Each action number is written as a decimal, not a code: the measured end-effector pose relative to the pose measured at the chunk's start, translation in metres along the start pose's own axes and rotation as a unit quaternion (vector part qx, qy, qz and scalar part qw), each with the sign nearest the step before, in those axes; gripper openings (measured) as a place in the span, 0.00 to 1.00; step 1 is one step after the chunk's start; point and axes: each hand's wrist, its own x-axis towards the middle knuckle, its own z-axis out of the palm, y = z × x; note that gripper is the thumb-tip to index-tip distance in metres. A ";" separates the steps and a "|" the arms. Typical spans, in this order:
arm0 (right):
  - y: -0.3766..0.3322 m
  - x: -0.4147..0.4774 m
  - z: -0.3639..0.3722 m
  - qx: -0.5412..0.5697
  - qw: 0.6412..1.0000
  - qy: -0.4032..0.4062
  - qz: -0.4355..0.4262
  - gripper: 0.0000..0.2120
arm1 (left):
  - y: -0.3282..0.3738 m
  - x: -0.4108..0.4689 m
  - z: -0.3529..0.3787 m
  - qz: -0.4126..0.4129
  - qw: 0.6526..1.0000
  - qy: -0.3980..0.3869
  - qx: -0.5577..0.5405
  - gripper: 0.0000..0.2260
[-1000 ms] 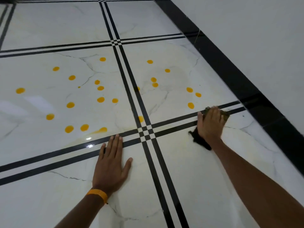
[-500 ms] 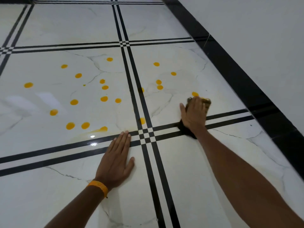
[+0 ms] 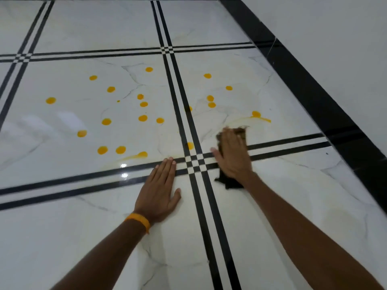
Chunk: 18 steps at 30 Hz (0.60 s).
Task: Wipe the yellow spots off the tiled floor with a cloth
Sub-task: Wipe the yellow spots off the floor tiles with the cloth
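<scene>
Several yellow spots dot the white marble floor tiles, most on the tile left of the black double stripe, a few on the right tile. A yellow smear streaks the right tile just beyond my right hand. My right hand presses flat on a dark cloth, which sticks out at the fingertips and under the wrist. My left hand lies flat and spread on the near tile, holding nothing, with an orange band on the wrist.
Black double stripes cross between my hands. A wide black border runs along the white wall on the right. A faint yellow smear lies by the stripe in front of my left hand.
My right hand has slid the cloth leftward across the right tile. Spots near the border are gone, leaving a yellow smear. My left hand has stayed planted.
</scene>
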 end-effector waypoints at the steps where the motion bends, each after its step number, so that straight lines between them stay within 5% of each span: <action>1: -0.013 -0.026 0.002 0.000 0.997 -0.025 -0.073 0.39 | 0.000 -0.001 0.000 0.000 1.000 -0.003 0.004 0.33; 3: -0.012 -0.077 0.003 0.009 0.984 -0.059 -0.169 0.38 | 0.000 -0.003 -0.001 0.000 1.000 -0.016 0.003 0.33; 5: 0.022 -0.095 0.004 0.015 0.986 -0.035 -0.161 0.38 | -0.001 -0.003 0.000 0.005 1.000 -0.013 0.009 0.33; 9: 0.068 -0.047 -0.003 0.016 0.995 0.036 0.093 0.41 | 0.000 -0.003 0.001 0.003 1.000 -0.014 0.013 0.33; 11: 0.035 -0.032 -0.001 0.021 0.989 0.047 0.139 0.42 | 0.002 -0.003 0.001 0.006 1.000 -0.012 0.018 0.33; 16: -0.025 -0.122 0.014 0.045 0.988 -0.037 -0.145 0.36 | -0.001 -0.004 0.000 0.000 1.000 -0.020 0.024 0.33; 18: 0.009 -0.126 0.012 0.054 0.985 -0.043 -0.156 0.34 | 0.000 -0.004 -0.001 0.001 0.999 -0.026 0.023 0.33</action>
